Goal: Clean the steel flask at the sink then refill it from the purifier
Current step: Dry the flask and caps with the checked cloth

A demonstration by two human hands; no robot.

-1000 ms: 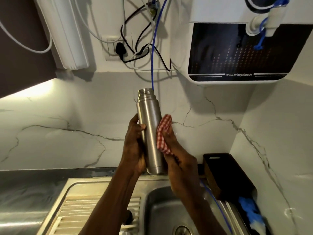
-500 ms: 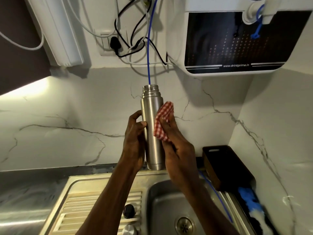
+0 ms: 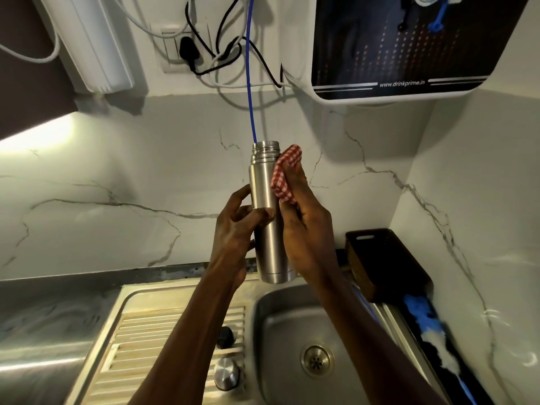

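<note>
The steel flask (image 3: 266,206) stands upright and uncapped in the air above the sink (image 3: 280,340). My left hand (image 3: 236,226) grips its middle from the left, thumb across the front. My right hand (image 3: 304,220) holds a red-and-white checked cloth (image 3: 285,173) pressed against the flask's upper right side, just below the threaded neck. The purifier (image 3: 394,45) hangs on the wall at the upper right; only the lower end of its tap shows at the top edge.
A black stopper (image 3: 225,336) and a steel cap (image 3: 226,372) lie on the ribbed drainboard (image 3: 163,340). A dark basket (image 3: 385,264) sits right of the basin, a blue-and-white brush (image 3: 429,328) beside it. A blue tube (image 3: 249,83) and cables hang behind the flask.
My right hand has slid the cloth up the flask's side, from mid-body to just under the neck. The view has tilted downward a little, showing more of the basin.
</note>
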